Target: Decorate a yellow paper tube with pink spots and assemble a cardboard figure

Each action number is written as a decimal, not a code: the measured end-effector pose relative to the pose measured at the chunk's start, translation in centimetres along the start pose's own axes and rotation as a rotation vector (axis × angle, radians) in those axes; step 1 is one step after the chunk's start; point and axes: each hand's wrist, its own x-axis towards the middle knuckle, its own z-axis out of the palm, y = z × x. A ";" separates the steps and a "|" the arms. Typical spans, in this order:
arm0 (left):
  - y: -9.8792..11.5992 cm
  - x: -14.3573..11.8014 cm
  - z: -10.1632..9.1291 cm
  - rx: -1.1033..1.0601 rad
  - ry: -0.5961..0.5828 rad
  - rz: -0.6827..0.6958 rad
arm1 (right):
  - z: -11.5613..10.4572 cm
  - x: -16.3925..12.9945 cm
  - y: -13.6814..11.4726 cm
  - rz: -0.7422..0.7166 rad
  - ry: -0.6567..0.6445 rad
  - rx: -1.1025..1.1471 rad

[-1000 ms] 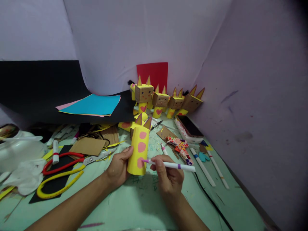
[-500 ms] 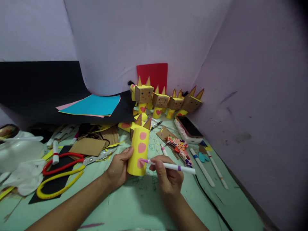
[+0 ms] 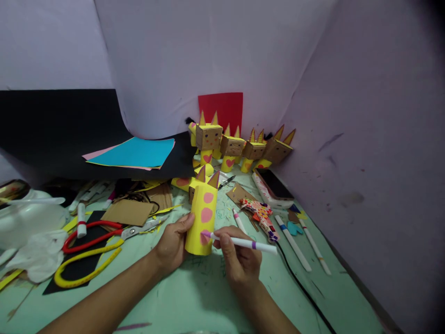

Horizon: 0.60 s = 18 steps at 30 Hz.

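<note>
Upright in my left hand is a yellow paper tube with three pink spots in a column down its front. The thumb presses its left side; the other fingers are hidden behind it. My right hand pinches a white marker with a purple band. Its purple tip touches the lowest pink spot, where a darker patch shows. Just behind the tube are two purple-edged pointed ears and part of a yellow figure, mostly covered by the tube.
Red-and-yellow-handled scissors lie left, near cardboard pieces. Several box-headed yellow figures stand at the back before a red sheet. Markers, a phone and a black cable lie right. Blue paper rests back left.
The marker tip has shifted slightly left across the lowest spot, and its rear end has swung a little left and down. The left hand still holds the tube almost unmoved.
</note>
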 end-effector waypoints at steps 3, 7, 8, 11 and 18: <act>0.1 0.1 0.0 -0.001 -0.012 0.008 | 0.0 -0.1 0.1 -0.006 0.004 0.006; 0.1 0.1 0.0 -0.002 -0.007 -0.003 | -0.2 -0.2 0.0 -0.012 -0.008 -0.013; 0.1 0.1 0.0 -0.003 -0.006 0.002 | -0.2 -0.2 0.0 -0.009 -0.019 -0.019; 0.1 0.1 0.0 0.002 0.000 0.014 | -0.2 -0.2 -0.1 0.008 -0.021 -0.012; 0.1 0.0 0.0 0.007 0.011 0.010 | -0.1 -0.5 0.0 -0.007 -0.018 -0.012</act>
